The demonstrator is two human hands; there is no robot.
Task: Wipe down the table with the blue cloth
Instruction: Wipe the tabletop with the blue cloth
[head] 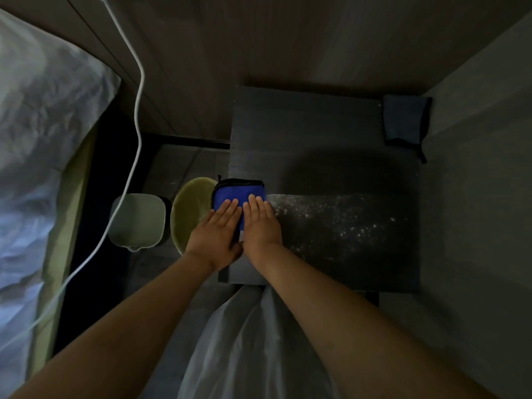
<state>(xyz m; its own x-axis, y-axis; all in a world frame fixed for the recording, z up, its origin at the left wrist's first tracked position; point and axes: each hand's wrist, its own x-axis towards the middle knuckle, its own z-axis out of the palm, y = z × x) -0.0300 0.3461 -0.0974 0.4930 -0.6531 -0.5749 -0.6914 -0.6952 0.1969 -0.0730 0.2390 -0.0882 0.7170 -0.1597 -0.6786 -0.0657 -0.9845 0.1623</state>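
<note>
Blue cloth (237,193): folded into a thick pad, lying at the left edge of the worktop (311,131), part of it overhanging that edge; a folded pad probably gives a firm, even wiping face.
Left hand (214,231): fingers extended and close together, palm flat on the near left part of the cloth; the grip pinches nothing and only presses down.
Right hand (260,223): laid flat just beside the left, fingers together on the cloth's right part; two flat palms likely spread the pressure across the pad.
White specks (339,217): a powdery scatter across the dark worktop, right of the cloth; this band appears not yet wiped.
Green bowl (190,208): on the floor, directly below the cloth's overhanging side, apparently placed to catch what is swept off.
Pale bin (136,218): left of the bowl, touched by neither hand.
Dark cloth (404,119): at the far right corner of the worktop, well apart from the hands; it would obstruct a wipe of that corner.
White cable (138,110): hangs down left of the worktop, clear of the wiping area.
Bed (37,139): far left, with pale rumpled bedding.
</note>
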